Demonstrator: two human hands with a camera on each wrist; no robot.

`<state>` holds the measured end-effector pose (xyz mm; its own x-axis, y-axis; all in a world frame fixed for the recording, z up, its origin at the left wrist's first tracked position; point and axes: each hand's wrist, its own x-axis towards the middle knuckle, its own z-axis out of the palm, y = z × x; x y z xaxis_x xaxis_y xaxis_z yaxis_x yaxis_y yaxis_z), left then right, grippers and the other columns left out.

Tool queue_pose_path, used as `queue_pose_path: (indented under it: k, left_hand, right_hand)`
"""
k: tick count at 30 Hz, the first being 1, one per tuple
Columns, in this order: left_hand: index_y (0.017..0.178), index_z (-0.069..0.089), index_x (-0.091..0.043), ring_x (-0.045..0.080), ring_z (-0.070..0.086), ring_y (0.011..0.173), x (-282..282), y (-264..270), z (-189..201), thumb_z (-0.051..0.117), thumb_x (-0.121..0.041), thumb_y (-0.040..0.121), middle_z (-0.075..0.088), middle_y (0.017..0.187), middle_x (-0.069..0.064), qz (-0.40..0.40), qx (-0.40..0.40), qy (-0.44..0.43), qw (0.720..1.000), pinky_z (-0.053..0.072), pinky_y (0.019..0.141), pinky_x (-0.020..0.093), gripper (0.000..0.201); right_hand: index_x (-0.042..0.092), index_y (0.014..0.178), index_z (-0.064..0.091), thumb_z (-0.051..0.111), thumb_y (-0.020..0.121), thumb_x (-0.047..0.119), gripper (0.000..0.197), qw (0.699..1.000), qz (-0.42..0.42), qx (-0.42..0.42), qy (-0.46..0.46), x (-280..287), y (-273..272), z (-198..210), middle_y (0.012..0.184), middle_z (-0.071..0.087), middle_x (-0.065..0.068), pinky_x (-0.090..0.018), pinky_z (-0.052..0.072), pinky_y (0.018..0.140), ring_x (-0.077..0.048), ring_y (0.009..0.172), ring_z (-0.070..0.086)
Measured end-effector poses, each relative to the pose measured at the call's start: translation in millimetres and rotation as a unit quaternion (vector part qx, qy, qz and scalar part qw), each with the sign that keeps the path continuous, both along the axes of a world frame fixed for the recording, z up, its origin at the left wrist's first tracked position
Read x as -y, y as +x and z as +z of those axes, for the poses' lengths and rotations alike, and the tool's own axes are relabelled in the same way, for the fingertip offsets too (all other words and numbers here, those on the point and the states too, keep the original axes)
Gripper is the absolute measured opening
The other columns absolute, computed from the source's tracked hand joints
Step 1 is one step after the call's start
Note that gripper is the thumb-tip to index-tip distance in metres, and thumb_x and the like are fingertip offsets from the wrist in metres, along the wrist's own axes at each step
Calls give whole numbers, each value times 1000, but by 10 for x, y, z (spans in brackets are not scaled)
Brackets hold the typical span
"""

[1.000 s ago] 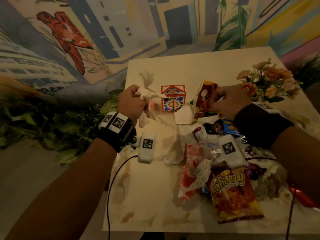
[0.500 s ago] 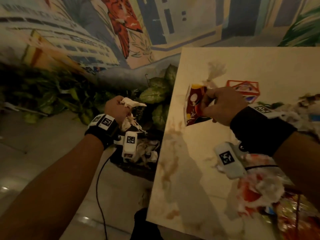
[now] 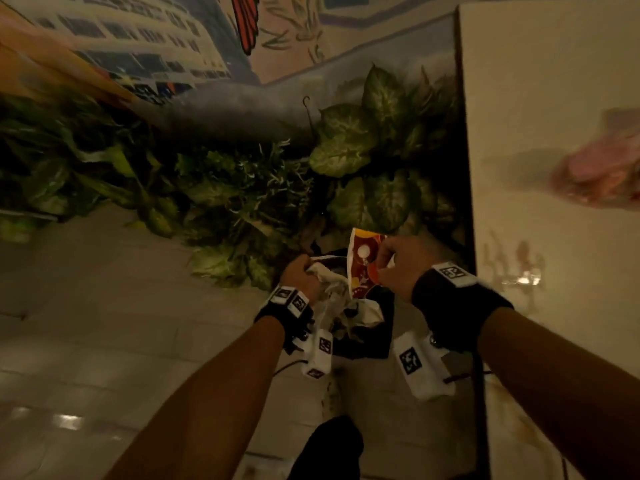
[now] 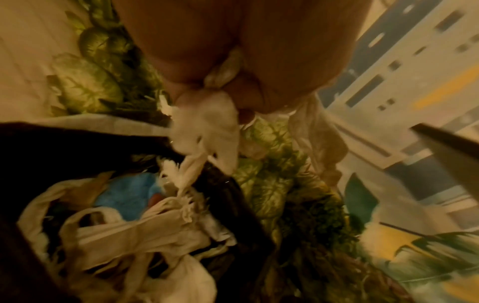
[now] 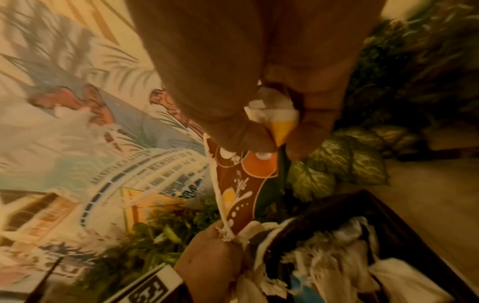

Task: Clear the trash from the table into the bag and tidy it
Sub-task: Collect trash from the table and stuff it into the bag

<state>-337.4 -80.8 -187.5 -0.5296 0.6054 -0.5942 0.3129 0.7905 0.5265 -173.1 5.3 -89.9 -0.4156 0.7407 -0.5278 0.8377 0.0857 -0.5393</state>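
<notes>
- Black bag [image 3: 375, 336] on the floor beside the table [image 3: 554, 98], mouth open; crumpled white paper [image 5: 334, 260] and a blue scrap [image 4: 127, 190] lie inside.
- Left hand [image 3: 300, 277], fingers curled tight round a wad of tissue [image 4: 207, 131], held above the bag's mouth.
- Right hand [image 3: 403, 265], just beside the left, pinching the top of a red-and-orange wrapper [image 3: 362, 266] that hangs over the bag.
- Leafy plants [image 3: 367, 150] behind the bag, against a painted wall [image 3: 156, 46].
- Blurred pink litter [image 3: 599, 174] on the tabletop, well apart from both hands.
</notes>
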Motion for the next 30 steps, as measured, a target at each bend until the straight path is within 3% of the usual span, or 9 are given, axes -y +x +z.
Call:
queue_pose_path:
  k: [3, 6, 10, 13, 16, 20, 22, 24, 30]
  left_hand:
    - [121, 52, -14, 29, 53, 109, 30, -137, -419, 47, -10, 93, 55, 114, 8, -19, 46, -45, 998, 38, 81, 27, 29]
    - [130, 44, -17, 28, 51, 106, 9, -184, -711, 49, -13, 94, 53, 116, 8, -72, 65, -103, 990, 39, 82, 30, 37]
    - [138, 37, -10, 32, 53, 114, 23, -232, -1037, 56, -17, 91, 50, 133, 13, -84, 101, -128, 983, 45, 95, 35, 51]
    - [138, 38, -19, 31, 50, 120, 64, -327, -1028, 60, -31, 89, 49, 135, 5, -74, 111, -122, 984, 42, 101, 37, 55]
    - [131, 48, -6, 30, 48, 122, 154, -515, -1024, 53, -7, 91, 50, 134, 11, -29, 84, -85, 992, 37, 101, 31, 41]
    - [104, 62, -14, 35, 59, 102, 247, -798, -972, 52, 1, 83, 61, 118, 12, 36, 52, -53, 997, 52, 91, 47, 28]
    - [98, 63, -14, 32, 61, 99, 208, -897, -866, 52, 2, 83, 64, 110, 11, 52, 40, -20, 998, 53, 88, 48, 24]
    - [95, 64, -12, 29, 61, 97, 144, -935, -654, 52, 3, 83, 65, 105, 9, 51, 19, 7, 998, 52, 89, 46, 23]
    - [78, 62, -24, 29, 64, 91, -113, -664, 142, 55, 1, 80, 67, 96, 6, 12, 5, 66, 998, 55, 84, 46, 26]
  right_hand:
    - [22, 63, 48, 62, 80, 16, 23, 998, -41, 17, -34, 86, -80, -516, 94, 61, -8, -25, 43, 70, -25, 89, 60]
    - [19, 81, 54, 65, 78, 17, 11, 994, -52, 68, -68, 127, -59, -860, 111, 57, -10, -27, 47, 76, -28, 97, 60]
    - [15, 97, 58, 65, 79, 15, 19, 985, -57, 115, -112, 175, -50, -1178, 118, 55, -13, -24, 45, 74, -29, 102, 59]
    - [11, 106, 60, 65, 80, 14, 27, 982, -61, 121, -128, 216, -134, -1324, 123, 53, -14, -27, 48, 82, -30, 106, 58]
    - [9, 114, 58, 62, 83, 14, 32, 982, -58, 115, -138, 282, -280, -1353, 126, 52, -16, -28, 46, 85, -31, 109, 56]
    - [16, 135, 46, 57, 90, 21, 46, 980, -27, 80, -179, 373, -399, -1206, 138, 48, -8, -30, 41, 99, -30, 123, 49]
    - [20, 143, 34, 57, 92, 22, 56, 979, 20, 62, -193, 401, -396, -1035, 146, 39, -5, -31, 34, 109, -28, 132, 41]
    - [18, 145, 29, 56, 92, 21, 59, 980, 47, 53, -184, 411, -376, -795, 149, 34, -6, -28, 28, 109, -27, 135, 36]
    - [19, 129, 54, 57, 91, 28, 39, 990, 66, 12, -126, 394, -109, 1, 135, 53, -8, -28, 41, 99, -27, 122, 51]
